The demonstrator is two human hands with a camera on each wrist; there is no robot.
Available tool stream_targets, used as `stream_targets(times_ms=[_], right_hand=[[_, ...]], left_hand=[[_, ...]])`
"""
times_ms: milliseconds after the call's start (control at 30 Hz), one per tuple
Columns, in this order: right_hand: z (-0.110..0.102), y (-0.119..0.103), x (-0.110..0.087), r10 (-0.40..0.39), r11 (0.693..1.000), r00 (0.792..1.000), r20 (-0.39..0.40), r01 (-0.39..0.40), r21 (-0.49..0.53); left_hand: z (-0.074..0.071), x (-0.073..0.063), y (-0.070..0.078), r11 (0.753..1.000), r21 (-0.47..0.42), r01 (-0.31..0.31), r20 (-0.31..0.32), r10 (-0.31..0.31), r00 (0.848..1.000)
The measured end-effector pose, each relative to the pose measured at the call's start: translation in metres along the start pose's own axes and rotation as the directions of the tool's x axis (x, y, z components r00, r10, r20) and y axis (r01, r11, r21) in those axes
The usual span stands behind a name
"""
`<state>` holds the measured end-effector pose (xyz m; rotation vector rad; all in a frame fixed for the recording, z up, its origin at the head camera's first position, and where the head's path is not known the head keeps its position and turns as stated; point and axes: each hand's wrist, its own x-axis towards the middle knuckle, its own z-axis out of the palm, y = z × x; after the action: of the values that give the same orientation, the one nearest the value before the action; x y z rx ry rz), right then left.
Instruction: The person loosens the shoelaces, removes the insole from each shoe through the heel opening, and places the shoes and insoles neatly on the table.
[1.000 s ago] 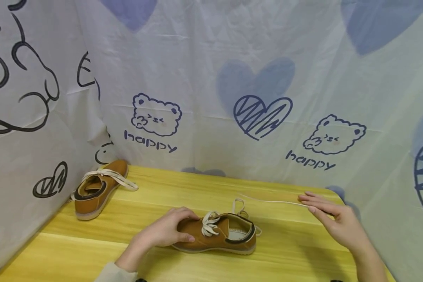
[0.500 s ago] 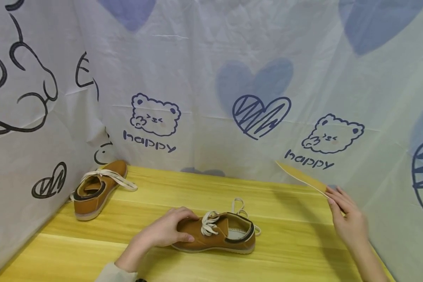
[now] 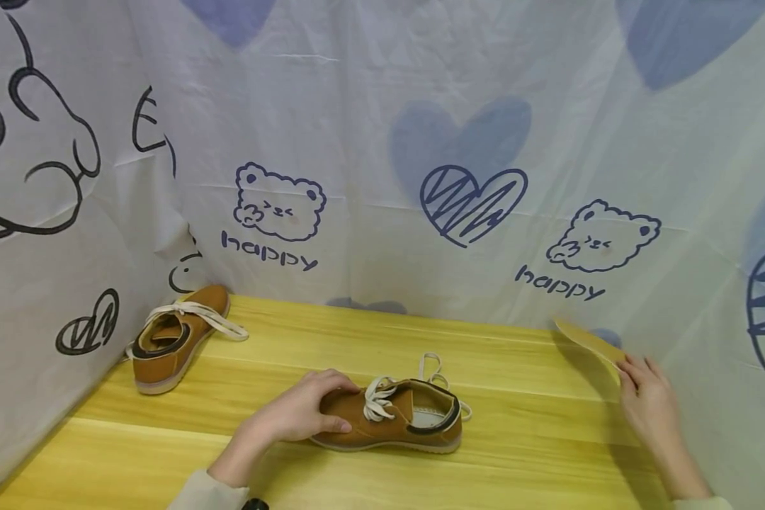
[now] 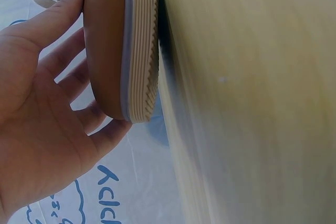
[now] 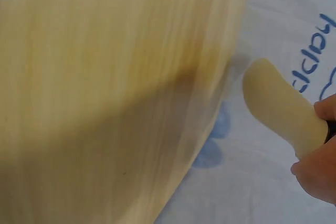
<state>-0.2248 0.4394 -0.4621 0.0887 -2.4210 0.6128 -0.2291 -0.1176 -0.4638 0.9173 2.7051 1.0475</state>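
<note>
A brown leather shoe [image 3: 430,435] with a cream lace bow [image 3: 378,399] stands upright on the wooden table, toe to the left. My left hand [image 3: 302,407] grips it over the toe, thumb on the near side and fingers on the far side; the left wrist view shows the ridged sole [image 4: 143,51] along the tabletop. At the right, my right hand [image 3: 653,404] pinches one end of a thin tan insole [image 3: 588,341]. The insole is raised in the air, its free end pointing left and away, and its broad pale face shows in the right wrist view.
A second brown shoe [image 3: 194,333], its cream laces loose, sits at the table's back left corner beside the curtain. White printed curtain [image 3: 370,177] encloses the yellow wooden table [image 3: 331,333] at the back and sides. Loose lace loops lie behind the near shoe.
My right hand has carried the insole rightward, away from the shoe, first lifting it and then lowering it slightly. The left hand and shoe have stayed in place.
</note>
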Motion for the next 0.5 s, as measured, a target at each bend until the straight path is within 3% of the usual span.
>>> stream_targets(times_ms=[200, 300, 400, 500], right_hand=[[0.004, 0.015, 0.0, -0.036, 0.998, 0.999, 0.031, 0.037, -0.055], [0.005, 0.021, 0.0, -0.019, 0.996, 0.995, 0.099, 0.028, -0.084], [0.005, 0.025, 0.0, 0.023, 0.995, 0.975, 0.22, 0.0, -0.103], [0.006, 0.029, 0.001, 0.052, 0.991, 0.938, 0.344, -0.007, -0.131]], left_hand=[[-0.001, 0.0, 0.002, 1.0, -0.007, -0.002, 0.002, 0.002, 1.0], [-0.002, -0.001, 0.002, 1.0, -0.004, 0.001, 0.004, -0.001, 1.0], [-0.002, -0.001, 0.002, 1.0, -0.001, 0.003, 0.004, -0.003, 1.0], [-0.001, -0.001, 0.001, 1.0, -0.001, 0.003, 0.003, -0.003, 1.0]])
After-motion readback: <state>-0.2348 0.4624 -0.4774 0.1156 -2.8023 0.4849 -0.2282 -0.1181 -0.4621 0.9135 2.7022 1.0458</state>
